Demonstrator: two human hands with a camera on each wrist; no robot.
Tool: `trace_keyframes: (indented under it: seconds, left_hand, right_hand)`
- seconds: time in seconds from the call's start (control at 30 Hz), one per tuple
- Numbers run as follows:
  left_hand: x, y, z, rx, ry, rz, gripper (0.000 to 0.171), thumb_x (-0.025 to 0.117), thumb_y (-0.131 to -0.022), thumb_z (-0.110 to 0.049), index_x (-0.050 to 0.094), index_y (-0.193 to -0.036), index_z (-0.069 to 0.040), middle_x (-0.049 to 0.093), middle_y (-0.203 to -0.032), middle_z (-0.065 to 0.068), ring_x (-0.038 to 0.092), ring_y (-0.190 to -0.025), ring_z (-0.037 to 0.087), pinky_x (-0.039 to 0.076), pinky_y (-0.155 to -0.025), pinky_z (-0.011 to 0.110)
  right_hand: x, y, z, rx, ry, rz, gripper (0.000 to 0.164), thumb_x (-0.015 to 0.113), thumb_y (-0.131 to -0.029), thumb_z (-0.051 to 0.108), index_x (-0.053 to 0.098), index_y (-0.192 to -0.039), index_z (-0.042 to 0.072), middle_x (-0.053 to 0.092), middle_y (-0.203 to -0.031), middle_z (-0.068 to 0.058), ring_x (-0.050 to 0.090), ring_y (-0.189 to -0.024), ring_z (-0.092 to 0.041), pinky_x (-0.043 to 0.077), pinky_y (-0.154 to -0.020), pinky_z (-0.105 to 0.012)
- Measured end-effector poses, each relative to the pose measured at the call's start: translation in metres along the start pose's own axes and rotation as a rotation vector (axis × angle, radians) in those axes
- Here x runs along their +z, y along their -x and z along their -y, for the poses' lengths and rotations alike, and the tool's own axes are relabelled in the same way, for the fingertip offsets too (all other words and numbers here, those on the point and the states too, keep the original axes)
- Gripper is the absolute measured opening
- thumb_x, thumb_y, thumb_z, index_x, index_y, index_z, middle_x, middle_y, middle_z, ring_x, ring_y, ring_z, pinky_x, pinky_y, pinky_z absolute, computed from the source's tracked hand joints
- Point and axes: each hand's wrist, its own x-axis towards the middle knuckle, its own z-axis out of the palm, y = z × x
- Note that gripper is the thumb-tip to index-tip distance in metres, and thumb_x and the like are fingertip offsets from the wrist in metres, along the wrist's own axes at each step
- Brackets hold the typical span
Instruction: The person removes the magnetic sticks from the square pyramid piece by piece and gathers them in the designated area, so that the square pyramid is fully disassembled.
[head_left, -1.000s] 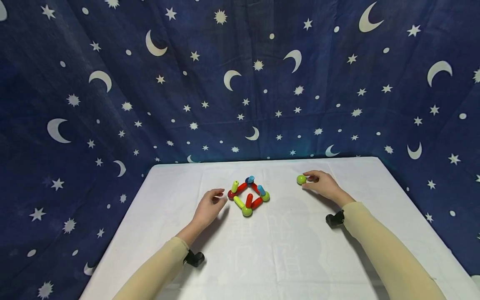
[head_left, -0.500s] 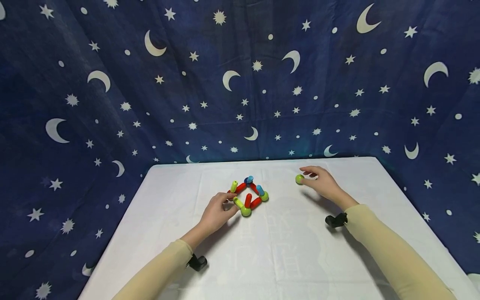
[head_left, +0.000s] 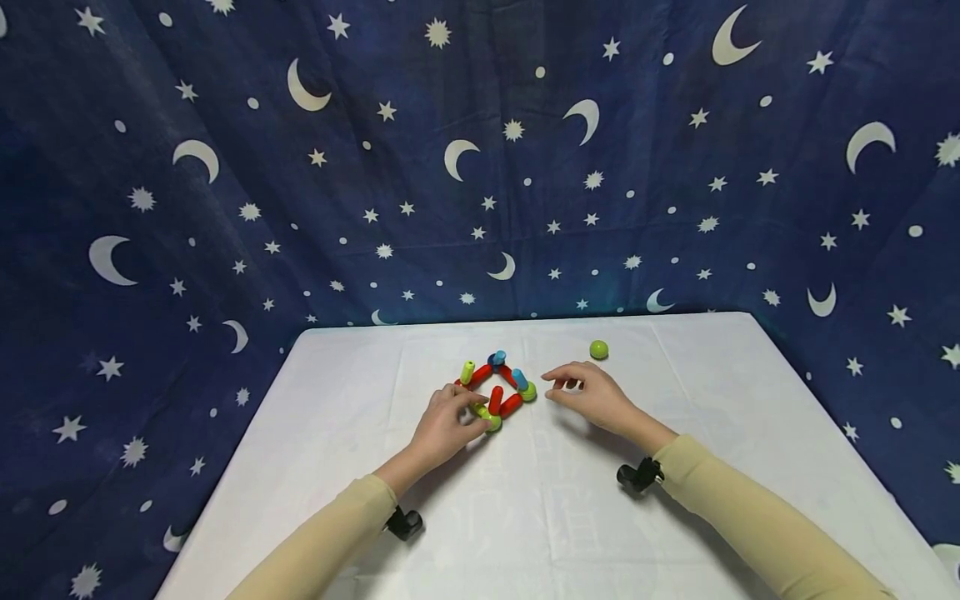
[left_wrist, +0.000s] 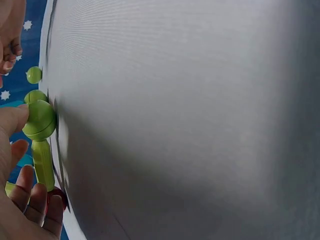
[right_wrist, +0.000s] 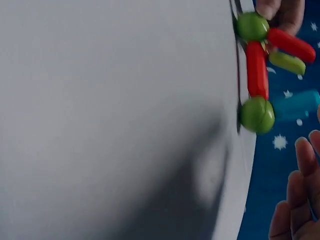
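Note:
A square frame of magnetic rods and balls lies mid-table in the head view, with red rods (head_left: 512,406) between the balls and further rods standing up, among them a blue rod (head_left: 520,379) and a yellow-green rod (head_left: 467,372). My left hand (head_left: 444,427) grips the frame's near green ball (left_wrist: 40,120), thumb against it; the fingers partly hide the lying yellow-green rod (left_wrist: 43,162) and a red ball (left_wrist: 59,198). Just right of the frame's right green ball (right_wrist: 257,114) hovers my right hand (head_left: 596,400), fingers loosely curved, nothing between them.
A loose green ball (head_left: 598,349) sits behind my right hand. The table has a white cloth (head_left: 570,517). A dark blue curtain (head_left: 420,208) with moons and stars stands at its back edge. Black wrist cameras (head_left: 637,475) hang below the sleeves.
My left hand has moved right from beside the frame to its near green ball. The right hand has left the loose green ball and come left and nearer to the frame.

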Motion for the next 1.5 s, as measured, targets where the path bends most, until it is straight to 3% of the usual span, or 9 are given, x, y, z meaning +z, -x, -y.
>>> trace_keyframes:
  seconds: [0.33,0.53,0.77,1.0,1.3,1.5]
  left_hand:
    - [0.001,0.001,0.000,0.024,0.003,-0.014,0.028,0.081,-0.087,-0.038,0.078,-0.110,-0.023,0.057,-0.116,-0.003,0.047,-0.103,0.018,0.043,-0.082,0.035]
    - [0.002,0.001,0.000,0.013,-0.008,-0.013,0.030,0.082,-0.086,-0.041,0.078,-0.110,-0.023,0.056,-0.115,-0.003,0.046,-0.101,0.018,0.043,-0.080,0.034]
    - [0.004,0.000,0.000,0.005,-0.008,-0.014,0.031,0.083,-0.086,-0.039,0.077,-0.110,-0.022,0.053,-0.120,-0.003,0.045,-0.102,0.017,0.043,-0.080,0.034]
    - [0.006,-0.002,-0.001,0.017,0.018,-0.011,0.033,0.082,-0.087,-0.039,0.076,-0.112,-0.018,0.053,-0.122,0.000,0.046,-0.101,0.019,0.042,-0.079,0.035]
    - [0.007,-0.001,-0.004,-0.002,0.006,-0.021,0.029,0.083,-0.087,-0.034,0.076,-0.109,-0.016,0.052,-0.115,-0.002,0.045,-0.094,0.016,0.041,-0.076,0.031]
    - [0.008,0.000,-0.004,0.007,-0.028,-0.024,0.028,0.083,-0.087,-0.035,0.077,-0.110,-0.019,0.052,-0.112,-0.003,0.044,-0.091,0.016,0.040,-0.074,0.031]
  right_hand:
    - [0.013,0.004,0.005,0.031,-0.039,0.098,0.028,0.075,-0.093,0.031,0.076,-0.118,0.017,0.066,-0.096,0.006,0.057,-0.089,-0.019,0.048,-0.079,-0.039]
    - [0.027,0.009,0.013,0.066,-0.145,0.130,0.028,0.076,-0.093,0.027,0.076,-0.117,0.015,0.066,-0.093,0.003,0.058,-0.087,-0.021,0.047,-0.075,-0.037]
    - [0.056,0.013,0.037,0.150,-0.307,0.065,0.032,0.077,-0.092,0.022,0.074,-0.123,0.012,0.067,-0.090,-0.002,0.059,-0.072,-0.024,0.046,-0.056,-0.029]
    - [0.081,0.004,0.047,0.229,-0.459,-0.014,0.036,0.078,-0.092,0.019,0.071,-0.123,0.003,0.064,-0.085,-0.005,0.053,-0.066,-0.019,0.043,-0.054,-0.027]
    - [0.096,-0.005,0.050,0.278,-0.499,-0.079,0.037,0.078,-0.092,0.018,0.070,-0.125,0.002,0.065,-0.084,-0.004,0.050,-0.060,-0.016,0.041,-0.051,-0.026]
    - [0.099,-0.003,0.051,0.282,-0.487,-0.136,0.028,0.079,-0.090,0.017,0.071,-0.113,0.003,0.063,-0.086,-0.004,0.052,-0.064,-0.014,0.042,-0.051,-0.026]
